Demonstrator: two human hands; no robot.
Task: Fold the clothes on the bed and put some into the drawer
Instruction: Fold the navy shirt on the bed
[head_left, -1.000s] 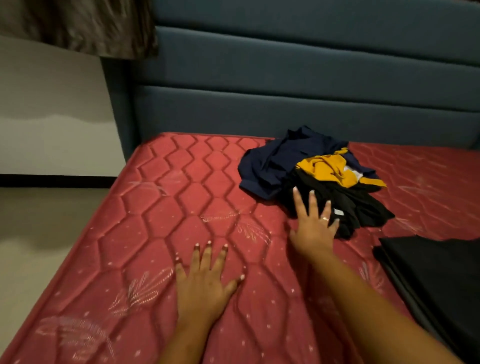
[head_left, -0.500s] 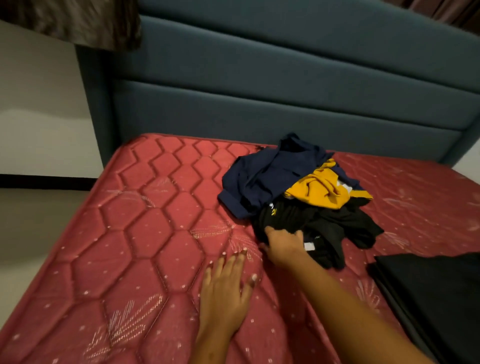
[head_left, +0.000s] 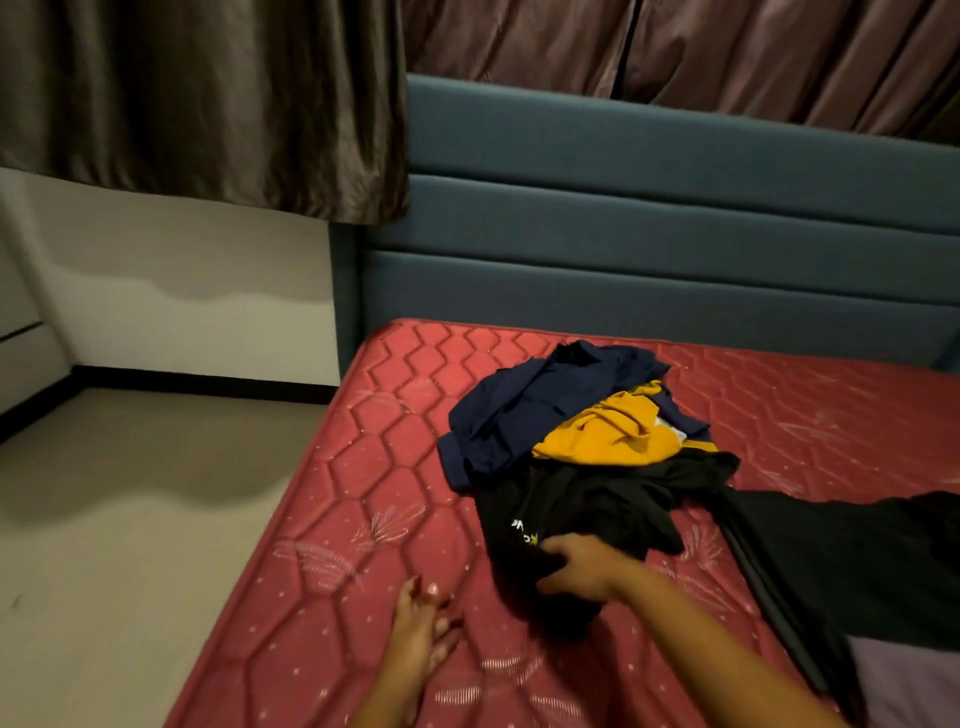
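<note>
My right hand (head_left: 576, 569) has hold of the black top (head_left: 597, 499). My fingers are curled into the near end of it, and the cloth is bunched up under my palm. There are some small white and yellow letters on the black top, just beside my thumb, but I cannot read them. The black top lies on the red bed (head_left: 363, 467), at the near end of a messy pile of clothes. A yellow top (head_left: 608, 431) sits on the pile just behind the black one and touches it. A dark blue top (head_left: 524, 405) lies crumpled behind and to the left of the yellow one, with part of it under the yellow cloth. My left hand (head_left: 423, 623) is holding nothing. It rests on the bed to the left of the black top, near it but not touching it. Its fingers look mostly straight and a little spread, though it is blurry. To the right of the pile there is a flat black cloth (head_left: 857, 561) spread on the bed, close to the black top. A pale purple thing (head_left: 909, 686) shows at the bottom right corner, and I cannot tell what it is. At the far end of the bed stands a blue padded headboard (head_left: 649, 234). Brown curtains (head_left: 208, 104) hang above and behind it. To the left of the bed I see the light floor (head_left: 130, 519) and a pale wall (head_left: 182, 312).
</note>
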